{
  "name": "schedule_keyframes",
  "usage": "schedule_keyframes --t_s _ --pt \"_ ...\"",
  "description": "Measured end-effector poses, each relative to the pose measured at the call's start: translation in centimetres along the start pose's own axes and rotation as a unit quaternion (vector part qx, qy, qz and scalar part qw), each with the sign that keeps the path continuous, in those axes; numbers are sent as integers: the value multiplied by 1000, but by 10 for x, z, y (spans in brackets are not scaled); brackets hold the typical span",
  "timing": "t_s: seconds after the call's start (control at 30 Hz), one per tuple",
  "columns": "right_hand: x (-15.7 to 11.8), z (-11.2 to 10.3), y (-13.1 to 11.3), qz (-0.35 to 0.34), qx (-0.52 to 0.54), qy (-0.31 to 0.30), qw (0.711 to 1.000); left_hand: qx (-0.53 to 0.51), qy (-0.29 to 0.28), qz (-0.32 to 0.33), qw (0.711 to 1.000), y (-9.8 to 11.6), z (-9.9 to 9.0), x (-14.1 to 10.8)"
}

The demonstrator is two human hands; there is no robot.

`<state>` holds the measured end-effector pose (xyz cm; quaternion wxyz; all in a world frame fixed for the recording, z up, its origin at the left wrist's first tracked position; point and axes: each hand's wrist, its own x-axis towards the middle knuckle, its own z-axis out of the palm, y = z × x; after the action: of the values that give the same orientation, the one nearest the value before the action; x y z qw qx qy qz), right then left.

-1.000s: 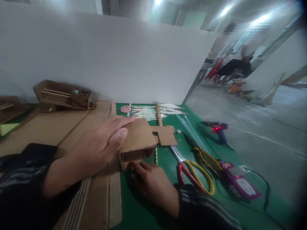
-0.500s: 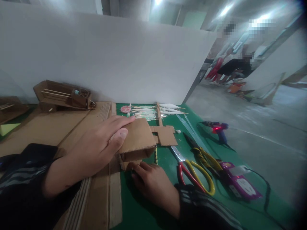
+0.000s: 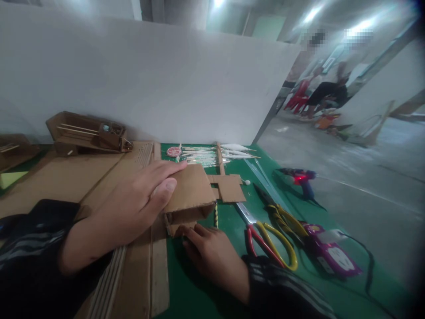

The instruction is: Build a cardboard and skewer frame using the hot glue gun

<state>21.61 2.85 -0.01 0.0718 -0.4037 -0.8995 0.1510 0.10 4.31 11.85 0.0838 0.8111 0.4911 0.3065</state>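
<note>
Far L: yellow-green paper by table edge of view, then cardbd model w/ sticks up nr the white panel. Cardbd sheets lie flat below it. L hand laid over top of small cardbd box, grip wide, fingers out straight, thumb also on top. Box sits on green table, just R of the sheets, opening facing the wearer. R hand has bent fingers at box's lower front edge; can't tell if grip pinches anything. Next, flat cardbd cutout just R of box; scissors pointing at it; pliers; glue gun, red light on; purple pack nr pliers' handles.
</note>
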Motion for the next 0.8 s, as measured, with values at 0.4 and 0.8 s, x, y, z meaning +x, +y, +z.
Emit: schedule_keyframes --t_s 0.4,0.8 --pt "0 -1 -1 11 2 -5 1000 9 8 12 1000 -2 0 -1" --pt "0 -3 -2 14 2 -3 1000 2 2 8 1000 -1 0 1"
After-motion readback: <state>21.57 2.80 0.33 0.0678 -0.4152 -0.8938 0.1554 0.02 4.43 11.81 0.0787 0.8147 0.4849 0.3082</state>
